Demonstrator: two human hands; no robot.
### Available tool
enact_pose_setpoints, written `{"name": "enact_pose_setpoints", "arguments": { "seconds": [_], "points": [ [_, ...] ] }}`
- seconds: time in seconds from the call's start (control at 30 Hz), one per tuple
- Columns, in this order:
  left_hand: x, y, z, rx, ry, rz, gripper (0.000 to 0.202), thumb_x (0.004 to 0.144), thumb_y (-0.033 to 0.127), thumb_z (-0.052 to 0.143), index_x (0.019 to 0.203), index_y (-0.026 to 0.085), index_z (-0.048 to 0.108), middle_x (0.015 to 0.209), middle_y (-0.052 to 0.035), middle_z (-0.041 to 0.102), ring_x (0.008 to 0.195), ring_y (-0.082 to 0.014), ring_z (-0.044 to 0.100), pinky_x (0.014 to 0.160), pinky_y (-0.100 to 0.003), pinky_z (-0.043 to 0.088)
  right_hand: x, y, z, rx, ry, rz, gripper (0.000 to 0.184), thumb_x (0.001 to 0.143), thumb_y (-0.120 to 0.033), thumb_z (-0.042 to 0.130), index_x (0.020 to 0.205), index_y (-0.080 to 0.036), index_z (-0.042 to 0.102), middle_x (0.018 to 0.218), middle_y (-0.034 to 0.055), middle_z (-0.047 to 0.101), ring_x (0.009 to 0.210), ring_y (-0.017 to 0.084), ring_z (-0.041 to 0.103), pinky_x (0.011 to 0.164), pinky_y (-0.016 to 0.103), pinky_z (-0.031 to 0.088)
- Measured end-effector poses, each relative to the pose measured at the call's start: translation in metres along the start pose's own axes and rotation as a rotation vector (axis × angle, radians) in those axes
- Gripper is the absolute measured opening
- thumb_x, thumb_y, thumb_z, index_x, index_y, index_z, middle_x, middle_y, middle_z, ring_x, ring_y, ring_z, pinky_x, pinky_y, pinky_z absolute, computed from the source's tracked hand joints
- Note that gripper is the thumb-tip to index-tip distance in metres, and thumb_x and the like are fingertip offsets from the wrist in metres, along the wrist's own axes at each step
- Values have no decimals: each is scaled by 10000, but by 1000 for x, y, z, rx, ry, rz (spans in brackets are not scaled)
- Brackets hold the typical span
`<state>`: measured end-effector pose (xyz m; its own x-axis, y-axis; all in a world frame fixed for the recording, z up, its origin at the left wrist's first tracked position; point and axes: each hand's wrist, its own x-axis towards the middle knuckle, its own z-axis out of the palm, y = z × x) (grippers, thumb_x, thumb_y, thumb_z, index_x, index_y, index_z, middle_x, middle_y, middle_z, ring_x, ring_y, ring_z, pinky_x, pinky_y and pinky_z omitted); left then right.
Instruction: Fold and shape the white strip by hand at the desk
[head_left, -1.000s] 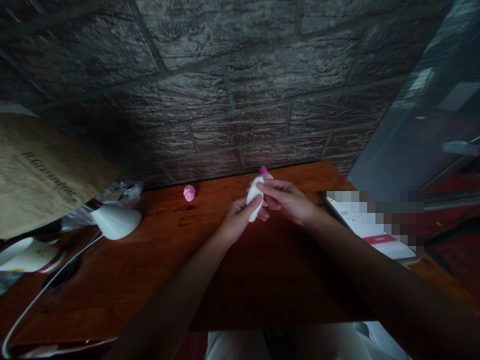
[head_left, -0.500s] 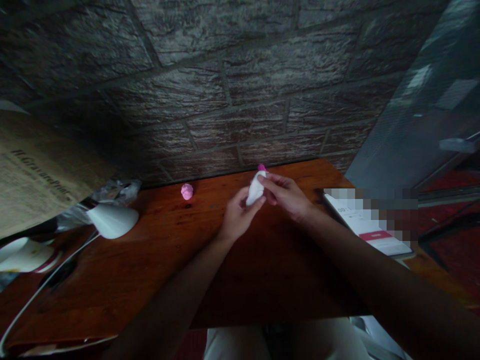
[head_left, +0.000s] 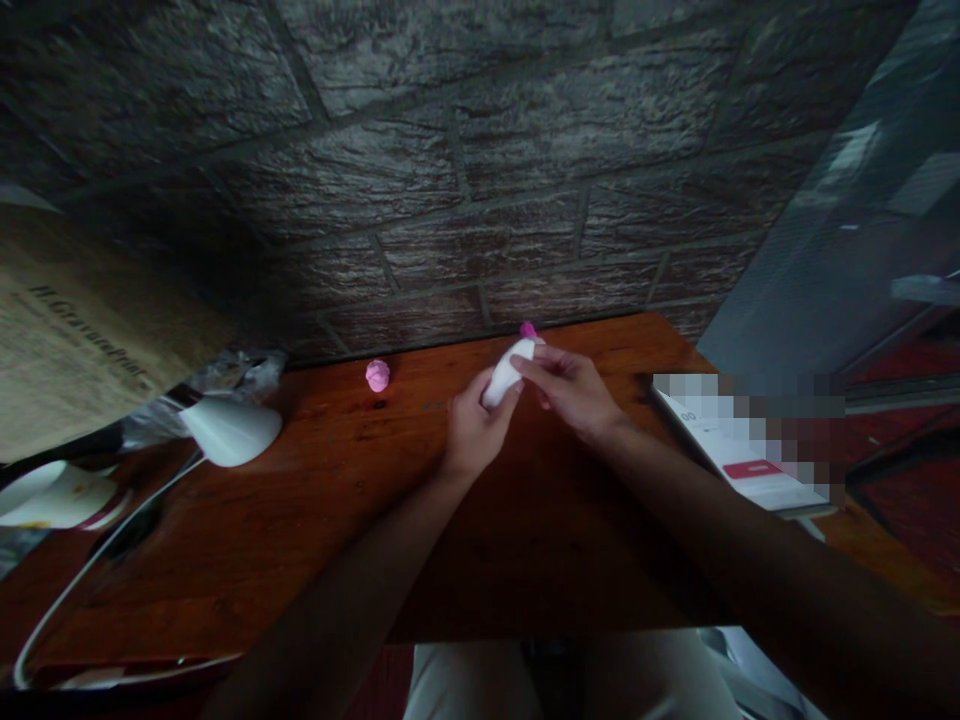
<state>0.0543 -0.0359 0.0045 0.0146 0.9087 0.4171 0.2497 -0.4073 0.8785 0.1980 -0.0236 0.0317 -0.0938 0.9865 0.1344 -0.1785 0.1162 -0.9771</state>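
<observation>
Between my two hands is a smooth, elongated white lump (head_left: 508, 374) that looks like modelling clay. My left hand (head_left: 475, 418) wraps round its lower end, with the thumb along its side. The thumb and fingers of my right hand (head_left: 570, 388) pinch the upper end. Just beyond the lump, near the table's back edge, a small magenta piece (head_left: 528, 330) shows, partly hidden behind the lump and my fingers. Further left, a bumpy pale pink ball (head_left: 378, 376) rests on the wooden table.
On the left stand a white cone-shaped object (head_left: 234, 434), a paper cup (head_left: 64, 497) on its side, a white cable (head_left: 97, 560) and a brown paper bag (head_left: 82, 340). A tablet (head_left: 765, 478) with a lit screen lies right. A stone-patterned wall (head_left: 420, 180) rises behind the table.
The white lump looks longer and smoother, and my left fingers have closed further round it. My right hand keeps its pinch. The whole view has shifted slightly.
</observation>
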Motion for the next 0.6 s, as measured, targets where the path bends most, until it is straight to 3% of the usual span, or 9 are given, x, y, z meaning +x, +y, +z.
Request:
{"name": "enact_pose_setpoints", "arguments": {
  "seconds": [0.3, 0.47, 0.6],
  "points": [
    [4, 2, 0, 5, 14, 13, 258, 801, 303, 704, 1021, 171, 693, 891, -39, 711, 737, -143, 607, 687, -250, 461, 2, 4, -2, 18, -48, 63, 366, 655, -430, 826, 877, -160, 719, 739, 19, 647, 491, 62, 436, 401, 208, 334],
    [6, 2, 1, -70, -6, -28, 327, 775, 342, 729, 1051, 171, 694, 907, -44, 711, 695, -130, 597, 628, -242, 468, 3, 2, -2, -9, -15, 26, 349, 643, -430, 826, 859, -170, 735, 770, 31, 686, 495, 71, 432, 396, 217, 327],
    [9, 1, 1, -262, -23, -163, 341, 777, 422, 719, 1002, 166, 711, 814, -32, 701, 554, -86, 538, 537, -222, 439, 4, 0, -5, 10, 53, 26, 348, 641, -414, 826, 869, -170, 730, 773, 31, 694, 509, 77, 459, 409, 218, 324]
  ]
}}
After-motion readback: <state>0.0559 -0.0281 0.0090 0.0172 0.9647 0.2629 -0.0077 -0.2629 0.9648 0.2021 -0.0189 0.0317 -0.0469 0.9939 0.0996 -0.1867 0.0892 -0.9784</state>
